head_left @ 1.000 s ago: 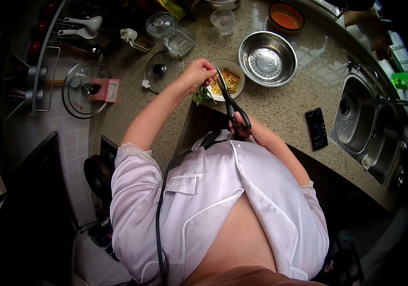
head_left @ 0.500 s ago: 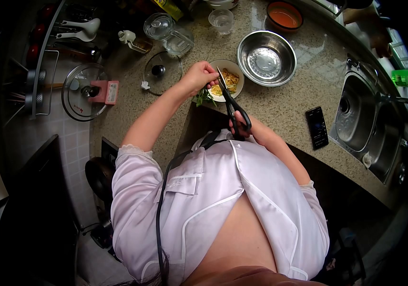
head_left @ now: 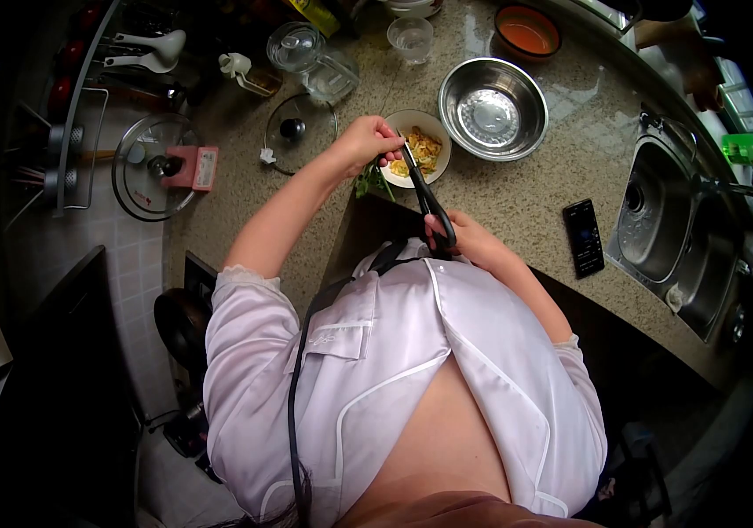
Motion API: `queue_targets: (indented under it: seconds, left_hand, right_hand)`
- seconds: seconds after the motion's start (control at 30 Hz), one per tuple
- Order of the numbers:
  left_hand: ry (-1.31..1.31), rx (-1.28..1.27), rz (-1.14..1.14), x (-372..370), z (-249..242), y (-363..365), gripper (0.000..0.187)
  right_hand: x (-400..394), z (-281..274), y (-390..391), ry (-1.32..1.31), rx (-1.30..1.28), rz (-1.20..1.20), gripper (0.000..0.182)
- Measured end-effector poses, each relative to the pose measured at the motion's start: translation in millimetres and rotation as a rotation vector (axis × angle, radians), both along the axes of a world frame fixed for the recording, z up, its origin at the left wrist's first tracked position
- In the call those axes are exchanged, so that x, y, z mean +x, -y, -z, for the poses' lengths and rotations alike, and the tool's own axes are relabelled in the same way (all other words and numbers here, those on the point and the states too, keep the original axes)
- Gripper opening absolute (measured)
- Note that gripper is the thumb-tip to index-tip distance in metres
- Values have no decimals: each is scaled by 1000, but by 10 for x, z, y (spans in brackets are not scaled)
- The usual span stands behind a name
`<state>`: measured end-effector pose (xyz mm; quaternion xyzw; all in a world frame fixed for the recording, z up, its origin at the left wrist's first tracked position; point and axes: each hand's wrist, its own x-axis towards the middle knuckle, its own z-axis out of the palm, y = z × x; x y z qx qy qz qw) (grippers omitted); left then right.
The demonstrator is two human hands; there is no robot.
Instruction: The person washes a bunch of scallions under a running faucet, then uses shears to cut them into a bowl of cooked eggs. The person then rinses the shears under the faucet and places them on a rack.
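Note:
My left hand pinches a small bunch of leafy green herbs, whose leaves hang below the fingers at the left rim of a white bowl. My right hand is closed around the handles of black-handled scissors. Their blades point up and away from me, over the bowl and close to my left fingertips, and look nearly closed. Inside the bowl lies yellow and brown food with bits of green. Where the herb stems meet the blades is too small to make out.
A steel basin stands right of the bowl, an orange-lined bowl behind it. A glass lid, a glass jug and a plastic cup are at the back left. To the right are a phone and a sink.
The scissors have closed: their handles and blades are nearer together than before. My left hand keeps almost the same place with the herbs.

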<state>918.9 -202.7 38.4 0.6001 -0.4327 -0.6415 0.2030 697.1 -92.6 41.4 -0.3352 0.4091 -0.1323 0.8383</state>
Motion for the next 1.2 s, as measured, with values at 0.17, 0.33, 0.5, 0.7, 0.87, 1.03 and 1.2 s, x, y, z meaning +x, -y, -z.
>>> queue_targets:
  seconds: [0.17, 0.33, 0.5, 0.7, 0.87, 1.03, 1.2]
  left_hand:
    - [14, 38, 3, 3, 38, 8, 13]
    - [18, 73, 11, 30, -12, 21, 14]
    - [-22, 94, 2, 68, -190, 44, 13]
    - [-236, 78, 21, 50, -474, -71, 10]
    - [-371, 8, 69, 35, -600, -177, 13]
    - [-391, -21, 53, -9, -625, -246, 17]
    - [-371, 24, 59, 49, -627, -250, 19]
  right_hand:
    - [1, 7, -4, -6, -41, -28, 34]
    - [2, -47, -12, -61, 3, 38, 32]
    - [-36, 75, 26, -73, -111, -14, 33]
    - [6, 55, 232, -73, -330, 35, 30]
    - [169, -231, 468, -3, -434, 227, 36]
    - [335, -394, 649, 156, -467, 311, 36]
    - [408, -347, 707, 267, -503, 241, 32]
